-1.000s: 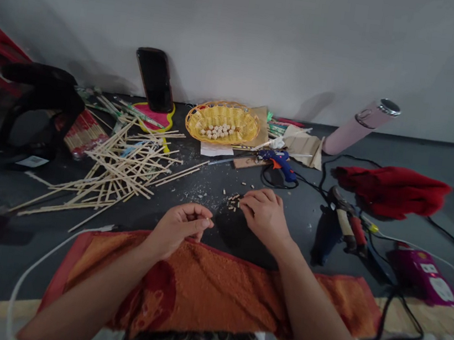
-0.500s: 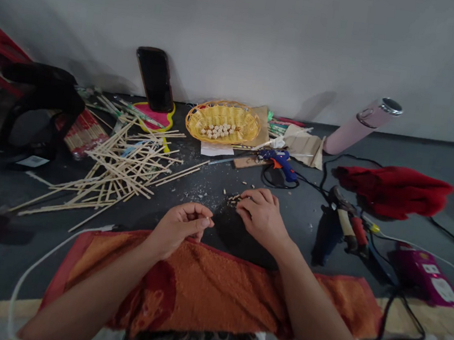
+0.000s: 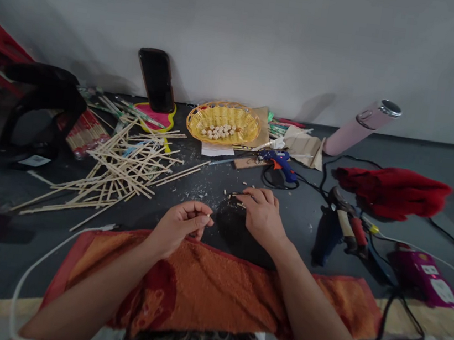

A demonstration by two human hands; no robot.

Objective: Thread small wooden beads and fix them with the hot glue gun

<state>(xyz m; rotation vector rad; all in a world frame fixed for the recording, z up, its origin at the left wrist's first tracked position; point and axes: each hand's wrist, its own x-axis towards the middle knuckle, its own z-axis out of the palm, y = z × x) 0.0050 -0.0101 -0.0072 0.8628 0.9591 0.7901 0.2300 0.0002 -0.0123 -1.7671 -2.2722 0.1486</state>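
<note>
My left hand is closed in a pinch above the table's near side, with the pale tip of a short wooden stick piece showing between thumb and forefinger. Over a small pile of short wooden stick pieces, my right hand rests low, its thumb and fingertips drawn together at the pile. Whatever those fingertips hold is too small to make out. Behind the hands, a yellow woven basket contains a cluster of small pale pieces.
Long wooden sticks lie heaped at left. A blue glue gun sits behind my right hand; pliers, a red cloth and a pink flask are farther right. An orange towel lines the front edge. A phone leans on the wall.
My right hand's fingertips have shifted slightly at the pile, where more of the stick pieces now show. My left hand keeps its pinch almost in the same place.
</note>
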